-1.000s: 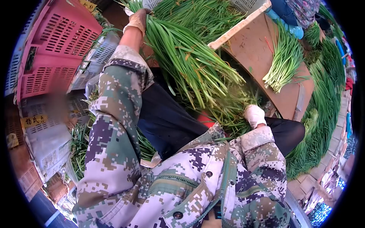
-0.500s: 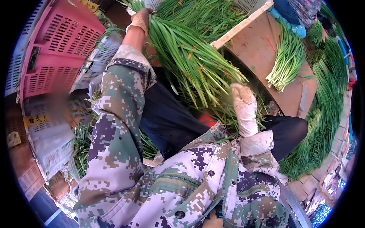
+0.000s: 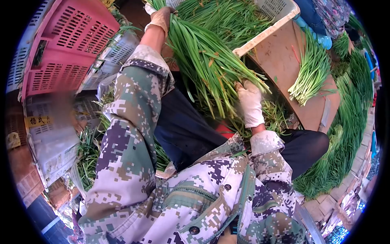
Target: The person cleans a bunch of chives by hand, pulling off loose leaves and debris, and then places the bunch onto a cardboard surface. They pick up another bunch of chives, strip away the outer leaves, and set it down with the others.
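Note:
My left hand (image 3: pixel 159 20), in a pale glove with a dirty palm side, is wrapped round the leafy end of a bundle of long green stalks (image 3: pixel 207 57) at the top. The bundle slants down to the right, its paler cut ends fanned out. At those ends is my right hand (image 3: pixel 249 101), gloved too, with its fingers bent against the stalks; whether it grips any is hard to make out. Loose trimmings (image 3: pixel 274 116) lie beneath and beside it.
A white crate (image 3: pixel 266 32) holds more green stalks. On the brown board (image 3: pixel 276 53) rests a trimmed bunch (image 3: pixel 310 73). Long rows of greens (image 3: pixel 345 122) lie at the right. Pink crates (image 3: pixel 69 36) and grey ones stand at the left. Another person's legs (image 3: pixel 313 14) show at top right.
My right hand has moved up and left to the stalk ends, from slightly apart of them. My left hand still holds the bundle. The whole view has shifted slightly.

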{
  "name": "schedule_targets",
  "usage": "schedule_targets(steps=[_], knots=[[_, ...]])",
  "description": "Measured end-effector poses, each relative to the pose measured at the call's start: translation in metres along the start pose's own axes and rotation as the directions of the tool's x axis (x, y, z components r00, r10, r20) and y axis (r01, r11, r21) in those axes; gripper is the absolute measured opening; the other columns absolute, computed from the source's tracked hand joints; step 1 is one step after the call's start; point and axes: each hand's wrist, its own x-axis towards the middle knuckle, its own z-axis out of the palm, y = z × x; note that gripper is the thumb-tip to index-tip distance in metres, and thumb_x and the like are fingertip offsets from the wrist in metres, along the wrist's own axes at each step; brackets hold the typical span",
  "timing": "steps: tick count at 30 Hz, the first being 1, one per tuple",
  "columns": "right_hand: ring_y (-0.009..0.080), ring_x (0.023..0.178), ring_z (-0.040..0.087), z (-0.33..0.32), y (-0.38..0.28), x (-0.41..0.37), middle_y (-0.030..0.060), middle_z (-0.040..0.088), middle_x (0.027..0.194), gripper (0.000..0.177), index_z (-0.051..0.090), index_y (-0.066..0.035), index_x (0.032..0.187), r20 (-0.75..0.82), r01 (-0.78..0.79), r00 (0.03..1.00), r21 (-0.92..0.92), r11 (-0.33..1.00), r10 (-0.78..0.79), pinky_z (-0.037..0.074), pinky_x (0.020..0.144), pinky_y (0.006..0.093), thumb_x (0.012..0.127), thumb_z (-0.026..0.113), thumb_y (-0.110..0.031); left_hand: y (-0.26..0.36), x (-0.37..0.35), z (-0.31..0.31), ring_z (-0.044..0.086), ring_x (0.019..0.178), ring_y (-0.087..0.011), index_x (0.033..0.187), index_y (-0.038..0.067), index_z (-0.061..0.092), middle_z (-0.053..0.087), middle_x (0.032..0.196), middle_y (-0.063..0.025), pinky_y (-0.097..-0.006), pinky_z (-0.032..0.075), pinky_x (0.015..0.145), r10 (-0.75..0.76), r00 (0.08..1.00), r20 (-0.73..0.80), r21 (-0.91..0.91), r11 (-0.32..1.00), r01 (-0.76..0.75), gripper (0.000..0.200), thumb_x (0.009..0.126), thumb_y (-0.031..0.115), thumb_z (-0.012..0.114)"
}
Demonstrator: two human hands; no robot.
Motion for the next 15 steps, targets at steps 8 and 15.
schedule_targets(steps=[8,15], knots=[[0.0193,0.058,0.055,-0.029,0.04,-0.027,0.0095,0.063,0.07,0.02,0.067,-0.005,0.093,0.021,-0.254,0.967,0.204,0.946,0.255,0.044,0.055,0.03,0.086,0.059,-0.022,-0.002,0.005,-0.006,0.06,0.052,-0.0218,0.086,-0.008,0.058,0.062,0.067,-0.0121,-0.034,0.052,0.048,0.082,0.996,0.031,0.243,0.966,-0.087,0.014,0.078,0.003,0.055],[0.0288,0.073,0.061,-0.074,0.044,-0.086,0.0114,0.063,0.08,0.014,0.066,-0.01,0.092,0.289,-0.238,0.914,-0.184,0.954,0.284,0.049,0.067,0.0402,0.083,0.055,-0.016,0.0,-0.004,0.001,0.06,0.052,-0.0236,0.084,-0.007,0.058,0.062,0.067,-0.0131,-0.0356,0.052,0.048,0.029,0.993,-0.118,0.084,0.996,-0.019,0.011,0.077,0.002,0.056]])
